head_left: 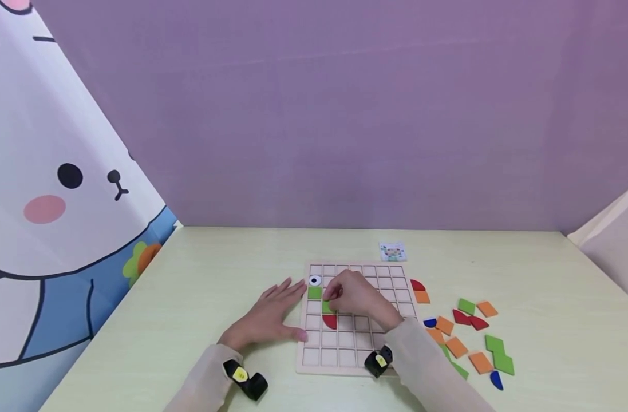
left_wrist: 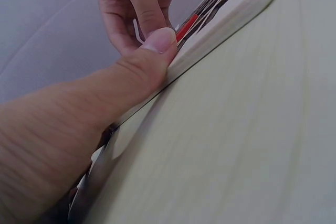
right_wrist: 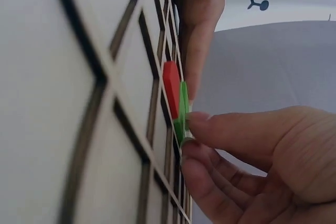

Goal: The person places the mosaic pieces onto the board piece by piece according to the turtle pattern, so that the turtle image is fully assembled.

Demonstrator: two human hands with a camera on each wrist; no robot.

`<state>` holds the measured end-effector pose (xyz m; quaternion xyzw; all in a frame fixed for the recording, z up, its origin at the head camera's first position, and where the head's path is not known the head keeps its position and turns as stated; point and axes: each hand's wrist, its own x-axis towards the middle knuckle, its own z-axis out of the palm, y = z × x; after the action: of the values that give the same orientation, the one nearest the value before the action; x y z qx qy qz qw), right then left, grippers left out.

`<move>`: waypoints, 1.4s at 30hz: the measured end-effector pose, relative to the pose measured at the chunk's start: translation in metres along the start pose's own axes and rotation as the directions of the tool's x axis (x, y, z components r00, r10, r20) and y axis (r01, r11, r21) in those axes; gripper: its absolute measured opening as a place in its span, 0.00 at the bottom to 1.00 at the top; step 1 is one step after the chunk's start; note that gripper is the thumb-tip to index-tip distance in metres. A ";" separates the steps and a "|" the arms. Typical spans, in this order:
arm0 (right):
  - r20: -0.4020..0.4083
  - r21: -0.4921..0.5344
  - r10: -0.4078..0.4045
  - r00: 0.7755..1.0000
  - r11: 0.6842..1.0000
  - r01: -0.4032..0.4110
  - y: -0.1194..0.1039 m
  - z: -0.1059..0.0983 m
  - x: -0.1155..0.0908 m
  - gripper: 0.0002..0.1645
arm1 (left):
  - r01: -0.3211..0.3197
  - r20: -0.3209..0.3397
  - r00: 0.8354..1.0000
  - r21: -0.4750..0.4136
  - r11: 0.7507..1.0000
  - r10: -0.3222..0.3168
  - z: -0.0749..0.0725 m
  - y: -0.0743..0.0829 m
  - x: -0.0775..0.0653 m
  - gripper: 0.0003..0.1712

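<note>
A wooden grid board point(head_left: 314, 357) lies flat on the table. My left hand point(head_left: 273, 315) spreads its fingers along the board's left edge; its thumb point(left_wrist: 157, 45) touches the rim. Over the upper left cells, my right hand point(head_left: 357, 294) pinches a green tile point(right_wrist: 182, 111) between thumb and fingertips, at a cell just above a red rounded piece point(head_left: 330, 321). Whether that tile lies fully in its cell is hidden by the fingers. Up and left of it, another green square point(head_left: 315, 293) sits below a white eye tile point(head_left: 315, 280).
Loose orange tiles point(head_left: 456, 347), green tiles point(head_left: 503, 363), red pieces point(head_left: 461, 317) and blue pieces point(head_left: 496, 380) lie scattered right of the board. A small picture card point(head_left: 393, 252) rests behind it. A purple backdrop point(head_left: 344, 143) stands behind the table.
</note>
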<state>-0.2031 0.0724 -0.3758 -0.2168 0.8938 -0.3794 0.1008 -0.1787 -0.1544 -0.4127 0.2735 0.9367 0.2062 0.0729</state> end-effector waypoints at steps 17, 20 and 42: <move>-0.047 -0.076 0.039 0.998 0.996 -0.042 0.011 -0.038 -0.031 0.07 | -0.018 -0.007 1.000 -0.005 1.000 0.018 0.001 -0.001 0.002 0.59; -0.051 -0.088 0.026 0.998 0.996 -0.031 0.016 -0.047 -0.038 0.08 | -0.019 -0.007 1.000 -0.003 1.000 0.019 0.002 -0.001 0.003 0.59; -0.115 -0.144 0.119 0.986 0.980 -0.135 0.053 -0.092 -0.087 0.07 | -0.020 -0.003 1.000 -0.013 1.000 0.020 0.002 -0.003 0.003 0.59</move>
<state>-0.1744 0.2036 -0.3490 -0.1460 0.9361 -0.3142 0.0605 -0.1822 -0.1542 -0.4160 0.2820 0.9327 0.2134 0.0711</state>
